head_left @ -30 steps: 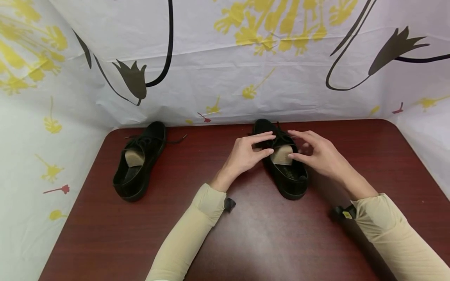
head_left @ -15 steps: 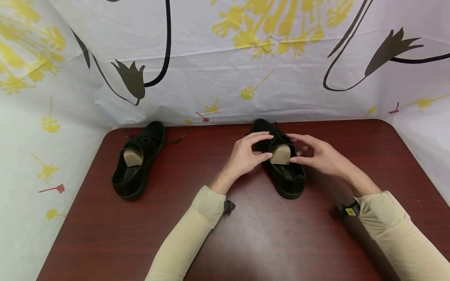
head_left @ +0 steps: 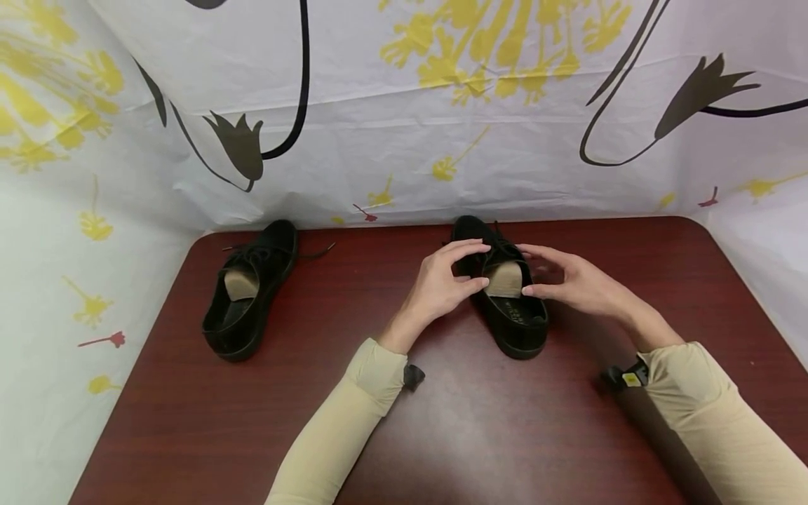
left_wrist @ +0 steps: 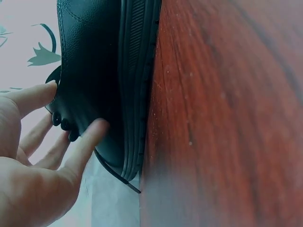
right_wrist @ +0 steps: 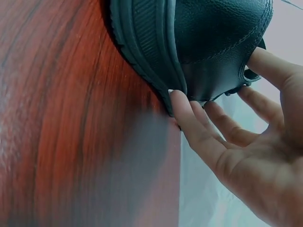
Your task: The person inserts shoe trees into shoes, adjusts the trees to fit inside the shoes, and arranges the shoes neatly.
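A black lace-up shoe (head_left: 514,333) lies on the table, toe toward the back cloth, with the tan lining of its tongue (head_left: 505,280) showing in the opening. At its left side is my left hand (head_left: 440,282), thumb tip by the opening's rim and fingertips near the laces. My right hand (head_left: 583,286) mirrors it on the right. In the left wrist view, spread fingers reach the shoe's leather side (left_wrist: 90,61). In the right wrist view, one fingertip meets the edge of the sole (right_wrist: 147,38); the thumb is at the upper rim.
A second black shoe (head_left: 243,337) lies at the left, its laces trailing onto the reddish-brown table (head_left: 353,315). White cloth (head_left: 353,154) with flower prints hangs behind and along both sides of the table.
My right hand has shifted slightly back from the shoe's opening, and both thumbs sit a little lower and farther apart. Neither shoe has visibly moved on the table.
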A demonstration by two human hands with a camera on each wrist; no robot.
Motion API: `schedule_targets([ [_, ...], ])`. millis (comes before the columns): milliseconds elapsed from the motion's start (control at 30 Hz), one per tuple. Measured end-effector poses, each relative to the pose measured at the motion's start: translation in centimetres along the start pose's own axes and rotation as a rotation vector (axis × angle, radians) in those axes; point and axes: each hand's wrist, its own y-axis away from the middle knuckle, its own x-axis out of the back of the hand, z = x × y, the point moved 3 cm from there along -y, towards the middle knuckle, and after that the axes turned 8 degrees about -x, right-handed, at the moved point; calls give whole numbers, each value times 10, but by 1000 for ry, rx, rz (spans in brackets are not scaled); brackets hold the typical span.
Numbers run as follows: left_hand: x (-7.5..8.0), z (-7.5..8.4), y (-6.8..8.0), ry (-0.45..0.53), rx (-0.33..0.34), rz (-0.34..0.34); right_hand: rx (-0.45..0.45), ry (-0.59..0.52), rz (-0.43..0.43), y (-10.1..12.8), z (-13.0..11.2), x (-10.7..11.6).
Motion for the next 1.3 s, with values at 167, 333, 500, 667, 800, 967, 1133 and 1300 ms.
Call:
schedule_targets([
  [167,-2,1,2,0,8,11,6,-47,-9,-2,3,0],
  [333,-4,2,1,-6,-7,28,17,-90,-14,-3,5,0],
  [500,-4,1,0,34,4,38,4,-93,3,-3,6,0],
  [667,-3,0,0,56,15,51,-4,-109,23,-5,6,1],
  [800,-2,0,0,61,18,71,-21,-142,23,-6,7,1],
  [967,-1,-1,-1,81,27,91,-49,-191,14,-7,8,0],
  [1133,-1,-1,-1,82,26,95,-70,-232,18,-6,10,-2],
  [1300,2,0,-1,39,3,95,-82,-266,17,-5,8,-4],
])
